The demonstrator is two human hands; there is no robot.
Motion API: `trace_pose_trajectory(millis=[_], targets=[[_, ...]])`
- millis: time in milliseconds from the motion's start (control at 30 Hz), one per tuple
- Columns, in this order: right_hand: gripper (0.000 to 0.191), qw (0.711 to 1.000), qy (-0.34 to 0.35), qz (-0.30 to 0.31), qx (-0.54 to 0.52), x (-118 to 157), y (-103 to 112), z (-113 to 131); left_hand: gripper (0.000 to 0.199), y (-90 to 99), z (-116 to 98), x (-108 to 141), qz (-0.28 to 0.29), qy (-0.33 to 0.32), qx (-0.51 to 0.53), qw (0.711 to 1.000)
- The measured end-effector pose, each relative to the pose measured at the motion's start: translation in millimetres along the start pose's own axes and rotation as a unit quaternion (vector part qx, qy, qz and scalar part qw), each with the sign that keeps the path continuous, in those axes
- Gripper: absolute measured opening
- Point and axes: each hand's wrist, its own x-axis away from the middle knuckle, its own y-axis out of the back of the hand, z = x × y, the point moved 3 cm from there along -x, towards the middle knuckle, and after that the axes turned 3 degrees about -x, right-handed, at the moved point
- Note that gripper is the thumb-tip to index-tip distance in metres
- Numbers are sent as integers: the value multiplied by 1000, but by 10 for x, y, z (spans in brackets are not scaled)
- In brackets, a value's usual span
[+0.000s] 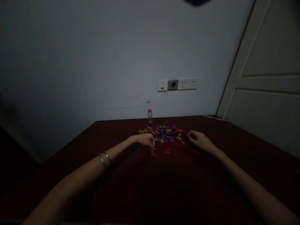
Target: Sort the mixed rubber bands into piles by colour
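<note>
A loose heap of small colourful loops (pixel 166 132), shaped like paper clips, lies on the dark red table. My left hand (pixel 147 140) is closed at the heap's near left edge, fingertips pinched downward just above a few yellow loops (pixel 153 154). Whether it grips one of them is hidden. To the right of the heap, my right hand (pixel 199 139) has its fingers curled together with the thumb, low over the table; what is in them cannot be made out. Pink loops (pixel 168 150) lie between the hands, and blue ones (pixel 138 156) left of the yellow.
Behind the heap a small clear bottle with a pink cap (pixel 150 115) stands near the wall. Sockets and a switch (pixel 177 84) are set in the wall above. A pale panelled door (pixel 267 78) borders the right side. The light is dim.
</note>
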Motion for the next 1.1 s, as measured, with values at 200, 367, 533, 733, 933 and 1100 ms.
trace_pose_trajectory(millis=[200,367,533,733,933,1100], targets=[[15,1000,14,-3,-4,-9,-15,-9,7,-123,-61,-6,44,2,7,999],[14,1000,20,-1,-8,-23,-35,-40,11,-111,56,-28,56,12,90,994],[15,1000,18,-1,-15,-25,-49,1,30,90,534,-85,-99,51,217,970],[17,998,31,19,-43,-60,-106,98,36,255,1230,-104,-395,142,311,853],[20,990,85,69,-85,-139,-225,282,32,160,1625,-26,-508,203,314,776],[23,984,108,115,-86,-235,-350,363,33,173,1710,29,-553,237,297,741]])
